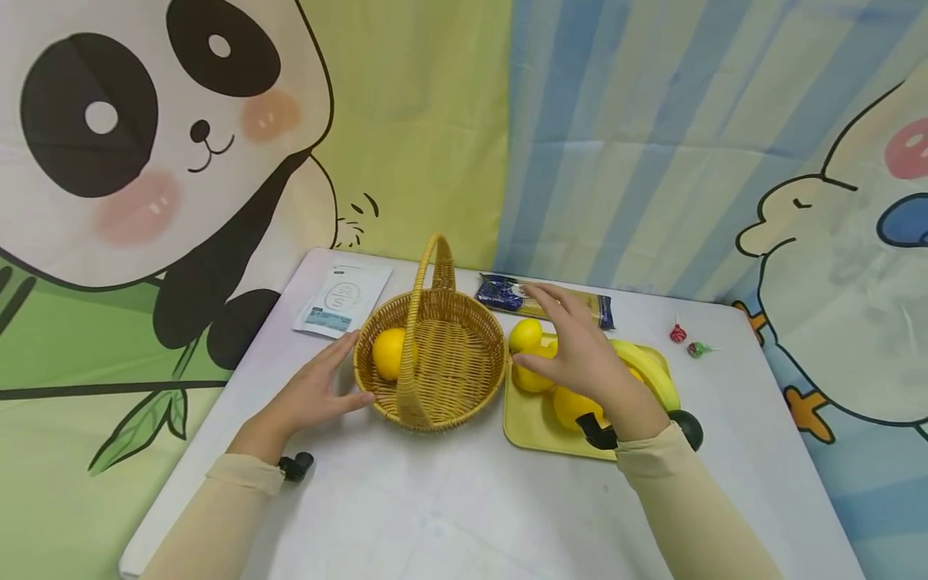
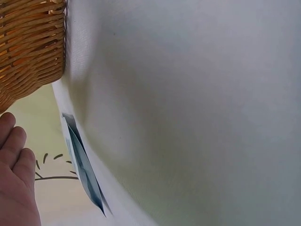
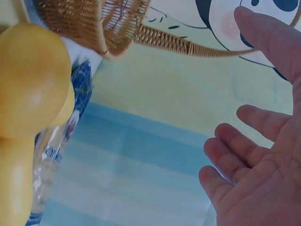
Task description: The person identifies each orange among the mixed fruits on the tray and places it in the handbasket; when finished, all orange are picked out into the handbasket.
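A woven wicker basket [image 1: 449, 362] with an arched handle stands mid-table, and one round orange-yellow fruit [image 1: 387, 354] lies inside at its left. At the basket's left rim is my left hand [image 1: 308, 399], fingers extended along the outside and thumb apart near the front edge. My right hand [image 1: 590, 354] hovers over a yellow tray [image 1: 522, 433] with fingers spread and nothing in it. On the tray lie a lemon [image 1: 525, 335], round orange-yellow fruits [image 1: 573, 407] and a banana [image 1: 663, 383], partly hidden by that hand. In the right wrist view its palm and fingers show bare.
A white pouch [image 1: 341, 298] lies behind the basket on the left. Behind the tray is a blue and gold packet [image 1: 500, 294]. A red lollipop [image 1: 677, 333] and a green one [image 1: 698, 350] lie to the right. A dark round thing [image 1: 690, 429] sits at the tray's right edge.
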The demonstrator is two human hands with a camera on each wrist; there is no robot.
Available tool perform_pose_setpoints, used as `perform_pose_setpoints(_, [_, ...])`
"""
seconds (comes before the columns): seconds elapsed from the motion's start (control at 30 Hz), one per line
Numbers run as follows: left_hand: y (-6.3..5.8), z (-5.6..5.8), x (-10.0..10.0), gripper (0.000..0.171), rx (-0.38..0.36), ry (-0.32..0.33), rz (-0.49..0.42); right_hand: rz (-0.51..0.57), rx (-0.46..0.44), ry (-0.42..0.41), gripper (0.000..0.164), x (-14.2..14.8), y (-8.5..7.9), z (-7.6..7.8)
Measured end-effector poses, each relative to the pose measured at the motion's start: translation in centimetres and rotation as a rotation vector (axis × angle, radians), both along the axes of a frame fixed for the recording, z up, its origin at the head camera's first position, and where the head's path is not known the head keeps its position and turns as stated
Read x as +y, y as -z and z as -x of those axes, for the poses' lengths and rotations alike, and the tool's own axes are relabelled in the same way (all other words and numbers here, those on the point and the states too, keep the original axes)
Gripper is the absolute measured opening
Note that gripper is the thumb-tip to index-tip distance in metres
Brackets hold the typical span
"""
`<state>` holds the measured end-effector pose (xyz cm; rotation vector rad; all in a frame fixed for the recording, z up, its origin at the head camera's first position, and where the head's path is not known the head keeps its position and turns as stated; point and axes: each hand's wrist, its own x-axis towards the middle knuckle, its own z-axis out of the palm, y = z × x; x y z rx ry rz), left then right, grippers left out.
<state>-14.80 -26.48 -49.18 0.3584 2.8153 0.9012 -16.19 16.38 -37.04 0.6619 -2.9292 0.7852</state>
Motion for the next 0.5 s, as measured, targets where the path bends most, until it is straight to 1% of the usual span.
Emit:
perform_pose_setpoints(0.2, [-0.2, 0.0, -0.1, 0.118, -0.007, -0.004, -0.005, -0.006, -0.001, 0.055, 0.101, 1.6, 0.5, -0.3])
perform_pose_setpoints(0.37, [-0.2, 0.0, -0.1, 0.118, -0.002, -0.001, -0.016, -0.004, -0.028, 0.073, 0.099, 2.8, 1.2, -0.8])
perform_pose_setpoints(0.5, [0.0, 0.0, -0.1, 0.119, -0.005, -0.001, -0.016, -0.027, -0.061, 0.095, 0.099, 3.7, 1.8, -1.3])
